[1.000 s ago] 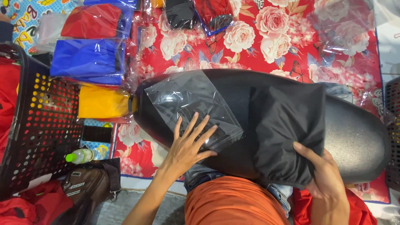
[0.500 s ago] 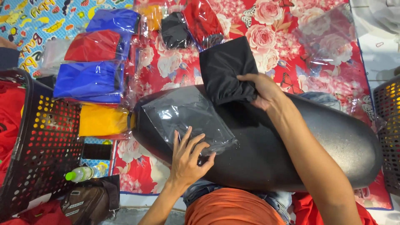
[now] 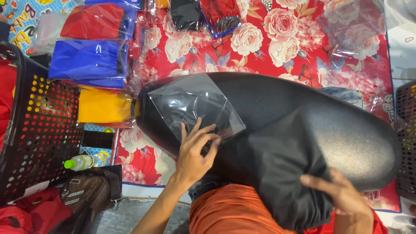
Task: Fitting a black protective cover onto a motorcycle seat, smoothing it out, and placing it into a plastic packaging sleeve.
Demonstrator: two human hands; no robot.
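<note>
A long black padded seat (image 3: 303, 108) lies across my lap over a red flowered mat (image 3: 277, 39). A clear plastic bag (image 3: 190, 104) lies flat on its left end. My left hand (image 3: 195, 149) rests on the bag's near edge with fingers spread, pressing it down. A black cloth (image 3: 277, 169) drapes over the seat's near side toward my lap. My right hand (image 3: 342, 197) grips the cloth's lower right part.
A black perforated basket (image 3: 39, 130) stands at the left with red fabric inside. Bagged blue (image 3: 86, 63), red (image 3: 93, 19) and yellow (image 3: 104, 106) garments lie beside it. A green-capped bottle (image 3: 82, 161) and a brown bag (image 3: 86, 195) sit near the floor. Another basket (image 3: 407, 143) is at the right edge.
My right hand has pulled the black cloth from the far side of the seat down to its near right side. My left hand stayed on the plastic bag.
</note>
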